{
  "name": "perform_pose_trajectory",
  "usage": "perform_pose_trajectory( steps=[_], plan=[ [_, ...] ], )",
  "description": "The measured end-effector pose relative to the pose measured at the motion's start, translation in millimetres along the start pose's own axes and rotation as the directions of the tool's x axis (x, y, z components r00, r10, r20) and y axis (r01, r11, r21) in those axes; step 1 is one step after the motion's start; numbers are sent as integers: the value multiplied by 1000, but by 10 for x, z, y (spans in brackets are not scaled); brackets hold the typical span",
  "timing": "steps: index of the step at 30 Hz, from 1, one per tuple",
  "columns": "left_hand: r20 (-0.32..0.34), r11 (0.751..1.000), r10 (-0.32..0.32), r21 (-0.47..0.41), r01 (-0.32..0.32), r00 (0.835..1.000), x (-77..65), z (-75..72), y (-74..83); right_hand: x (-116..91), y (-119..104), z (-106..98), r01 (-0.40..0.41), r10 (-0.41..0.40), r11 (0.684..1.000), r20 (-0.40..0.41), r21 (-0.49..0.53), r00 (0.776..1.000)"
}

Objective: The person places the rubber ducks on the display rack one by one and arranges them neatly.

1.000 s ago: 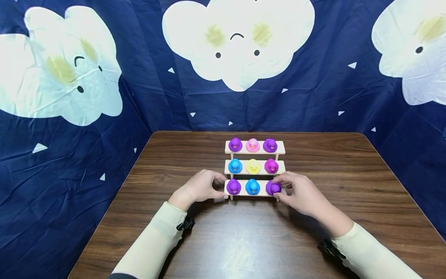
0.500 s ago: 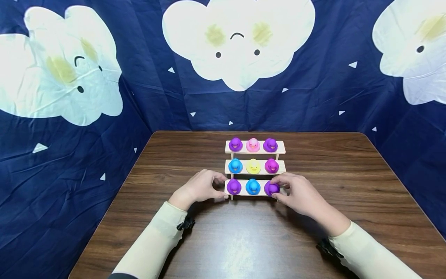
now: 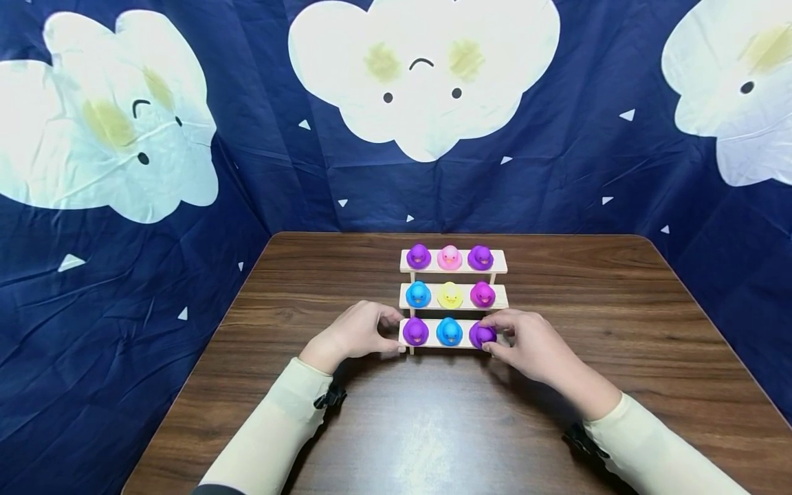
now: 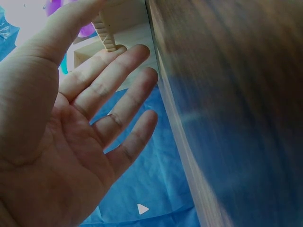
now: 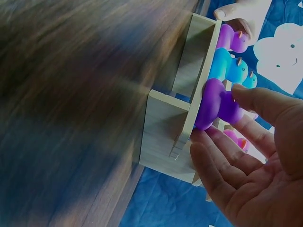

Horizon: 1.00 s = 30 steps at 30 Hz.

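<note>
A three-step wooden stand (image 3: 467, 342) carries rows of small rubber ducks on the table. At the right end of the lowest step, my right hand (image 3: 535, 344) pinches a purple rubber duck (image 5: 211, 106) between thumb and fingers; the duck sits on the board. My left hand (image 3: 353, 331) holds the left end of that same step, thumb at the front edge and fingers behind. In the left wrist view its other fingers stretch out past the stand's side. Beside the pinched duck are a blue duck (image 3: 449, 332) and another purple duck (image 3: 415, 332).
The middle step holds a blue duck (image 3: 418, 295), a yellow duck (image 3: 449, 295) and a magenta duck (image 3: 482, 294). On the top step, a pink duck (image 3: 449, 258) sits between two purple ones. Navy cloud-print cloth (image 3: 247, 137) surrounds the wooden table (image 3: 309, 275).
My right hand has shifted slightly left with the purple duck, then stayed there over the last half second. My left hand keeps its place on the stand.
</note>
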State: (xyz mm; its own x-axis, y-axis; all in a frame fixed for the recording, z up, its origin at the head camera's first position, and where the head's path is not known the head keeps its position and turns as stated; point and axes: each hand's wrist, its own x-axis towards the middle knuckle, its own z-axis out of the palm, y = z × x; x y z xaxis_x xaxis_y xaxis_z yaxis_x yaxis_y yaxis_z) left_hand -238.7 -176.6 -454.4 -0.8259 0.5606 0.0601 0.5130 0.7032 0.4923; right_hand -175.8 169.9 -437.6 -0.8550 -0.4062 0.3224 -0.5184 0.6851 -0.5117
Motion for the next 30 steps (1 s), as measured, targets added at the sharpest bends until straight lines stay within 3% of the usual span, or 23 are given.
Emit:
perform_pose_trajectory(
  steps=[10,20,30],
  plan=[
    [3,1000,-19,21,19,1000,-29,-18,-1,22,-15,2,-43,43,999,41,-13,998],
    [32,999,-20,45,19,999,-37,-18,-25,20,-7,36,-30,32,999,42,-40,999],
    [39,999,-33,34,32,999,-121,-92,1,-63,34,-172,-10,11,1000,-51,10,999]
  ],
)
